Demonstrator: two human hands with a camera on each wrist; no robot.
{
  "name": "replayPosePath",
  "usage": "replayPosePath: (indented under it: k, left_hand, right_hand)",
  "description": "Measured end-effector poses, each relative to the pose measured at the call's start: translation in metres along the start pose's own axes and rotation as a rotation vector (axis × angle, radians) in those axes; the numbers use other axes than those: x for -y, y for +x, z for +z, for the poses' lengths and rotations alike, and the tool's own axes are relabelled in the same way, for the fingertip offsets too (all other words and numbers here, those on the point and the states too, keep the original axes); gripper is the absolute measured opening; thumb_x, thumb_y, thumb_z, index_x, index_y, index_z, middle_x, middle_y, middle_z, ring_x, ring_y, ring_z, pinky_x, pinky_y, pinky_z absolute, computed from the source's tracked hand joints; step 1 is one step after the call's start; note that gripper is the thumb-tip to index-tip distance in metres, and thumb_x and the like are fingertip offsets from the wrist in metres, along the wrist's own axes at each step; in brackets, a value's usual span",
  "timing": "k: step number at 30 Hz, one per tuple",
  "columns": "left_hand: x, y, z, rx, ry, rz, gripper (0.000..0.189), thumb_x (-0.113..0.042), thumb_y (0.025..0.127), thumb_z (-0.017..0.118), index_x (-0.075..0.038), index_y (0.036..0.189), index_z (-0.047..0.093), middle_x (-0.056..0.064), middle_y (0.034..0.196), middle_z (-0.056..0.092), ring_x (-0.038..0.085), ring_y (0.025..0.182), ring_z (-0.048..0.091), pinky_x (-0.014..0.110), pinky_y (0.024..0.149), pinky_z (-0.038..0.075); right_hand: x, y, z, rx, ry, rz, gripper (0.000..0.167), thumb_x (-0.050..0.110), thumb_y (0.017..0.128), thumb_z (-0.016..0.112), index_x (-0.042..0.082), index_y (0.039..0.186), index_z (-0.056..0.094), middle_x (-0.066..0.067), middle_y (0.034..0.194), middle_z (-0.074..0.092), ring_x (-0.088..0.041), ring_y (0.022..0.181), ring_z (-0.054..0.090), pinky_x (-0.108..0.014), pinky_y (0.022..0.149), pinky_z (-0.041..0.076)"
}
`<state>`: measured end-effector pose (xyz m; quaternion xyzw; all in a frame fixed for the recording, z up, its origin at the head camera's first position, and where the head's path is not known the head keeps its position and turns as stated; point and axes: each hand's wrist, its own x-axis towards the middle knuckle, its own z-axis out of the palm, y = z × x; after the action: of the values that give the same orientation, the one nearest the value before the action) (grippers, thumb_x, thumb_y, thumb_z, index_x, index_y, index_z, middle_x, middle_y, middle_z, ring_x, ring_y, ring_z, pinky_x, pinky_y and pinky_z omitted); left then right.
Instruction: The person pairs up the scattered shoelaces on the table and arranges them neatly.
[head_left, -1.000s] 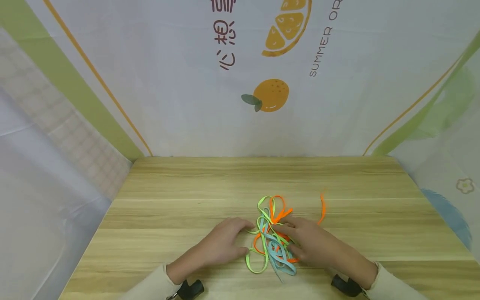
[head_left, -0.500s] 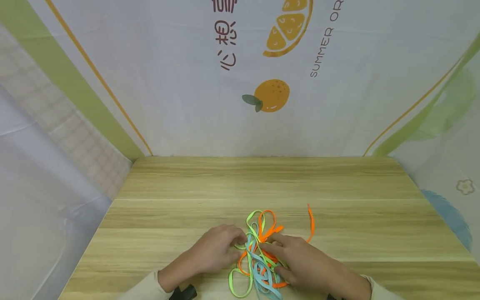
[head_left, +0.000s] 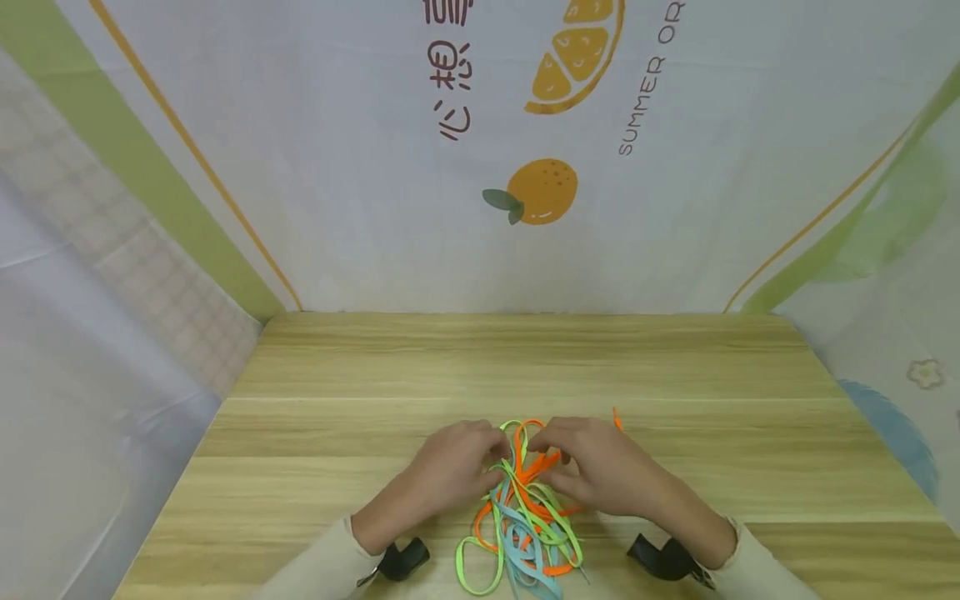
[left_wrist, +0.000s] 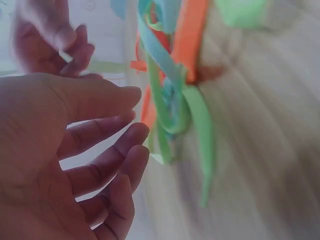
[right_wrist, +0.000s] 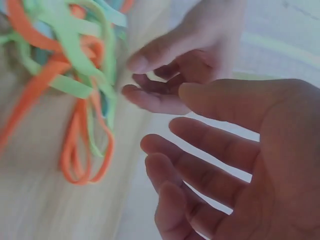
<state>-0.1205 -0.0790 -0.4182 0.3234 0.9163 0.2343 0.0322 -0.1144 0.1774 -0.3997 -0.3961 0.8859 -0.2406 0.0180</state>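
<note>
A: Check what first?
B: See green, orange and blue laces [head_left: 525,521] on the bench [head_left: 337,400], loosely tangled, near side.
A: Next?
B: Read left hand [head_left: 459,464] as spread, fingers lightly bent, just beside the tangle; read right hand [head_left: 600,462] the same, opposite. Can't tell contact.
A: Further out?
B: See orange lace tip [head_left: 617,419] past right hand, printed cloth [head_left: 375,167] behind.

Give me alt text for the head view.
A person's left hand and right hand, both loosely curved, flank a tangle of green, orange and blue laces on a wooden table. A fruit-printed white cloth hangs behind.
</note>
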Motion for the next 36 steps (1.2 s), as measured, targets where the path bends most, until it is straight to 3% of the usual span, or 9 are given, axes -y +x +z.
replayPosePath:
  k: [6, 13, 28, 36]
  left_hand:
    - [-0.008, 0.010, -0.001, -0.010, 0.054, 0.045, 0.014, -0.010, 0.088, 0.089, -0.015, 0.096, 0.079, -0.001, 0.091, 0.070, 0.012, 0.077, 0.058, 0.026, 0.065, 0.048]
    - [-0.008, 0.014, -0.002, 0.025, 0.024, 0.013, 0.014, -0.008, 0.087, 0.090, -0.015, 0.096, 0.082, -0.001, 0.092, 0.070, 0.013, 0.079, 0.057, 0.027, 0.063, 0.047]
    - [0.002, 0.016, -0.001, 0.094, -0.008, -0.009, 0.015, -0.006, 0.086, 0.092, -0.017, 0.093, 0.084, -0.003, 0.091, 0.067, 0.014, 0.082, 0.056, 0.029, 0.068, 0.047]
    - [0.005, 0.019, 0.006, 0.114, 0.004, 0.059, 0.016, -0.004, 0.086, 0.092, -0.017, 0.090, 0.084, -0.005, 0.096, 0.069, 0.012, 0.090, 0.061, 0.027, 0.076, 0.051]
  right_hand:
    - [-0.006, 0.015, 0.000, -0.032, 0.053, -0.028, 0.016, 0.006, 0.096, 0.083, 0.007, 0.112, 0.080, -0.002, 0.105, 0.079, -0.003, 0.075, 0.063, -0.024, 0.069, 0.054]
    - [-0.014, 0.019, 0.008, -0.035, 0.090, -0.017, 0.007, 0.005, 0.096, 0.084, 0.008, 0.100, 0.079, 0.008, 0.093, 0.074, 0.001, 0.073, 0.059, -0.023, 0.067, 0.053]
    - [-0.031, 0.020, 0.016, 0.001, 0.136, 0.017, 0.021, -0.006, 0.086, 0.086, 0.012, 0.094, 0.079, 0.007, 0.090, 0.075, -0.002, 0.072, 0.058, -0.023, 0.066, 0.053]
    - [-0.027, 0.021, 0.018, 0.026, 0.150, 0.010, 0.023, -0.007, 0.084, 0.080, 0.015, 0.090, 0.080, 0.010, 0.088, 0.073, 0.001, 0.071, 0.056, -0.023, 0.066, 0.053]
